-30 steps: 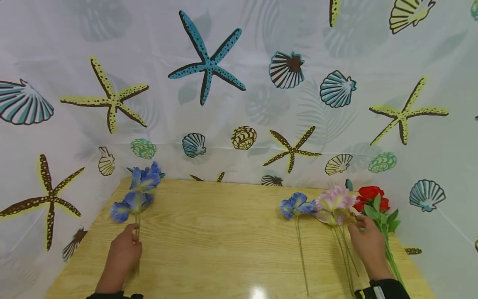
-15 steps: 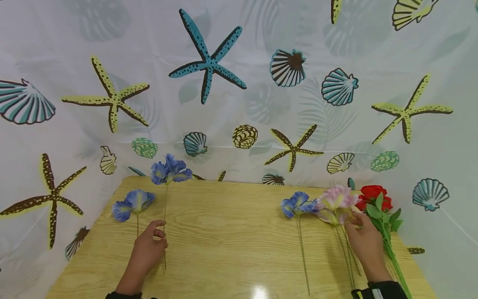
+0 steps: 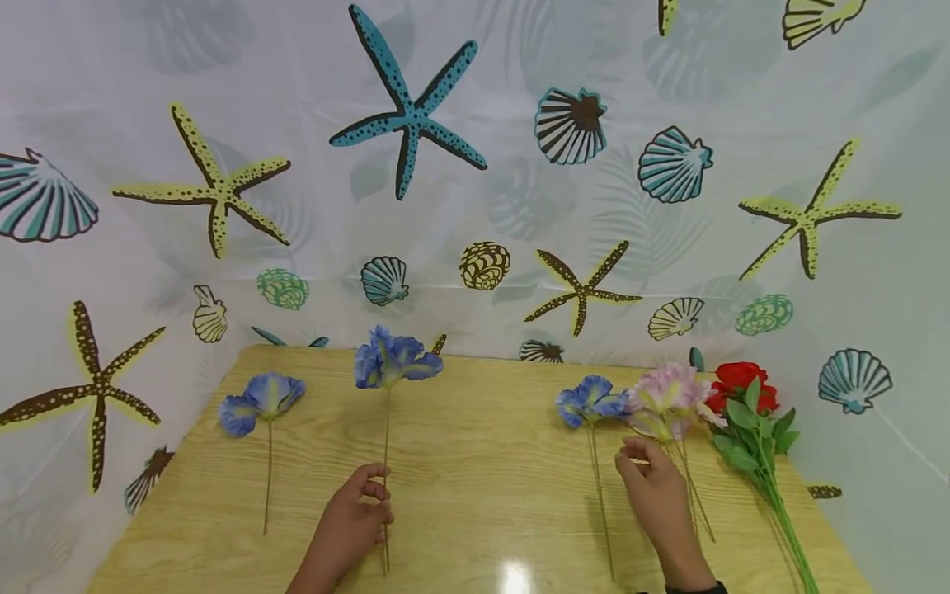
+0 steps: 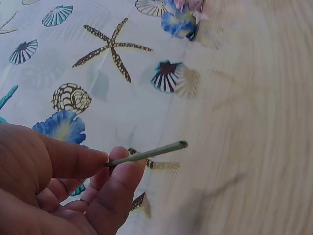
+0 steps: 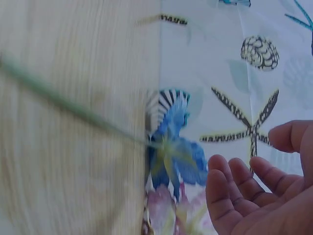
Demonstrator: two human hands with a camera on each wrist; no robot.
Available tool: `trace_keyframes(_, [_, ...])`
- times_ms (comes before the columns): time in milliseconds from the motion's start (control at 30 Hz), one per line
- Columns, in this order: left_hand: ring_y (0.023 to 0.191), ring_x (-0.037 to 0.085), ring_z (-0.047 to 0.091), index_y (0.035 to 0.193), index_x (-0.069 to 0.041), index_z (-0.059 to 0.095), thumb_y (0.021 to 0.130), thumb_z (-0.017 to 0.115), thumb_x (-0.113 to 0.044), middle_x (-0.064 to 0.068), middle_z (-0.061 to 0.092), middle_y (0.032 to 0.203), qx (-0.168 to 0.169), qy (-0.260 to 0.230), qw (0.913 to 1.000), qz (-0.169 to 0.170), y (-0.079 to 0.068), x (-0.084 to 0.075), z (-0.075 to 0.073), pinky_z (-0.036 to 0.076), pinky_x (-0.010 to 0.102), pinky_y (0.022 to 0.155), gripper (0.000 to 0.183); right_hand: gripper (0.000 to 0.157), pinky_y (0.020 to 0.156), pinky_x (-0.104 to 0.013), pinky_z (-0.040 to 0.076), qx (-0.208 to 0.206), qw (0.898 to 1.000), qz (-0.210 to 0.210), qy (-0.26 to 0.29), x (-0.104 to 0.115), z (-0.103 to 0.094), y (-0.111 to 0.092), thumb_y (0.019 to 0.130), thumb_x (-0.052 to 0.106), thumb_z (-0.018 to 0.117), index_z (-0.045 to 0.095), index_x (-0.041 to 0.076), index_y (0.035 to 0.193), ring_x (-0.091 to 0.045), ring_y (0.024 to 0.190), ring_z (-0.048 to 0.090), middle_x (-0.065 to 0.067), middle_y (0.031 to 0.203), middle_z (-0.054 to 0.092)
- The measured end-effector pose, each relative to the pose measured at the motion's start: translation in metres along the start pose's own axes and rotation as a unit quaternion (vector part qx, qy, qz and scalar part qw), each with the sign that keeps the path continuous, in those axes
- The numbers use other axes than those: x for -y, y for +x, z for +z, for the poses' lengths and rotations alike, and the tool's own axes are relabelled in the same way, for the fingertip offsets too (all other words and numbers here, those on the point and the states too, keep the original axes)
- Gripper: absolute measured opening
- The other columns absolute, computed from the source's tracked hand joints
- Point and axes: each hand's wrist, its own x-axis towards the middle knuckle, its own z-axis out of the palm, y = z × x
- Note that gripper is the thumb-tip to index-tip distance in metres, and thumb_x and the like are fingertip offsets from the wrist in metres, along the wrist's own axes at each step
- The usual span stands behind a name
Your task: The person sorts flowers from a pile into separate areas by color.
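Observation:
My left hand (image 3: pixel 349 521) pinches the thin stem of a blue iris-like artificial flower (image 3: pixel 395 363), its bloom pointing toward the back of the table. In the left wrist view, thumb and fingers grip the green stem (image 4: pixel 164 150) near its cut end. My right hand (image 3: pixel 659 499) hovers between a second blue flower (image 3: pixel 591 402) and the pink flowers (image 3: pixel 668 394), partly covering the pink ones' stems. Its fingers curve loosely with nothing between them in the right wrist view, where the blue flower (image 5: pixel 178 156) lies beyond the fingertips.
Another blue flower (image 3: pixel 269 394) lies on the left of the wooden table (image 3: pixel 475 462). Red roses (image 3: pixel 745 384) with green leaves lie at the right edge. A white cloth (image 3: pixel 475 198) printed with starfish and shells hangs around the back and sides.
My left hand has lifted one blue flower from beside the other at left and carried it rightward. My right hand has moved left, away from the roses and past the pink flowers.

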Motion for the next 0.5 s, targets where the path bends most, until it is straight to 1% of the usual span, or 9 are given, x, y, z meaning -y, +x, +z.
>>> trace_keyframes(133, [0.074, 0.028, 0.06, 0.13, -0.002, 0.043, 0.09, 0.052, 0.003, 0.016, 0.048, 0.101, 0.032, -0.019, 0.9993, 0.003, -0.003, 0.002, 0.009, 0.051, 0.037, 0.056, 0.041, 0.037, 0.074, -0.036, 0.05, 0.064, 0.997, -0.019, 0.023, 0.004, 0.015, -0.003, 0.097, 0.034, 0.055, 0.05, 0.015, 0.129, -0.022, 0.101, 0.056, -0.01, 0.119, 0.054])
trace_keyframes(300, [0.074, 0.027, 0.059, 0.128, 0.0, 0.043, 0.089, 0.052, 0.004, 0.016, 0.048, 0.1, 0.065, -0.028, 0.9975, 0.011, -0.007, 0.003, 0.019, 0.051, 0.034, 0.057, 0.04, 0.037, 0.078, -0.039, 0.05, 0.13, 0.988, -0.044, 0.066, 0.007, 0.033, -0.006, 0.095, 0.033, 0.059, 0.051, 0.017, 0.128, -0.02, 0.102, 0.056, -0.01, 0.123, 0.054])
trace_keyframes(400, [0.074, 0.027, 0.059, 0.126, -0.001, 0.045, 0.088, 0.052, 0.004, 0.016, 0.048, 0.1, 0.087, -0.044, 0.9951, 0.018, -0.006, 0.001, 0.031, 0.05, 0.032, 0.056, 0.038, 0.036, 0.083, -0.041, 0.049, 0.147, 0.983, -0.049, 0.098, 0.015, 0.045, -0.011, 0.094, 0.033, 0.061, 0.053, 0.019, 0.126, -0.02, 0.106, 0.055, -0.009, 0.126, 0.053])
trace_keyframes(500, [0.076, 0.028, 0.059, 0.123, -0.002, 0.047, 0.088, 0.051, 0.005, 0.015, 0.047, 0.099, 0.112, -0.05, 0.9919, 0.032, -0.005, -0.002, 0.047, 0.05, 0.029, 0.056, 0.036, 0.031, 0.086, -0.043, 0.047, 0.136, 0.982, -0.056, 0.123, 0.025, 0.06, -0.018, 0.095, 0.029, 0.061, 0.055, 0.02, 0.124, -0.018, 0.107, 0.055, -0.004, 0.124, 0.055])
